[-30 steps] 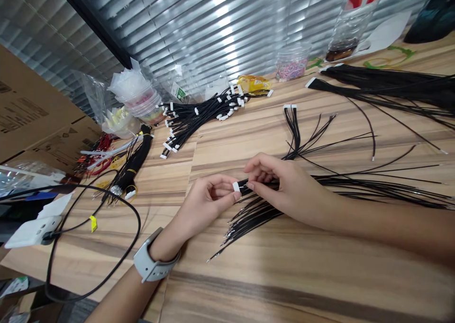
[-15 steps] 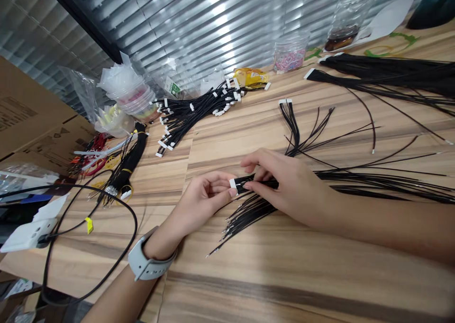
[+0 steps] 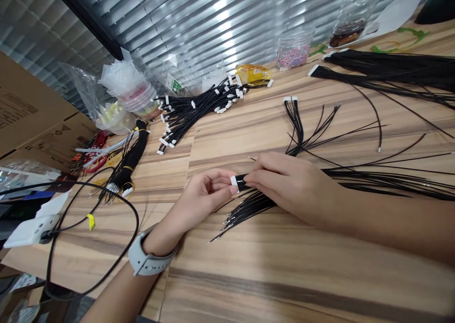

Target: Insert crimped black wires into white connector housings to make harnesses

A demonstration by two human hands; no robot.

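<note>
The left grip (image 3: pixel 204 200) is closed on a white connector (image 3: pixel 233 180), which is pinched between thumb and fingertips; the right grip (image 3: pixel 289 183) is clenched on the black wires (image 3: pixel 258 203) just behind it, so that the connector is held between both hands. It appears to be kept a little above the tabletop (image 3: pixel 284 285), though the height cannot be told exactly; this hold seems to keep the wires gathered at the connector, while their loose ends are fanned out to the lower left and to the right. A smaller bunch of wires (image 3: pixel 295 124) is lying just beyond the right grip; a heap of connector wires (image 3: pixel 195 109) is placed further back, and long black bundles (image 3: pixel 387 69) are laid at the right, apparently kept apart so that they are not tangled; a bundle tied with yellow bands (image 3: pixel 130 159) is lying at the left, near a jar of coloured bands (image 3: pixel 293 52).
</note>
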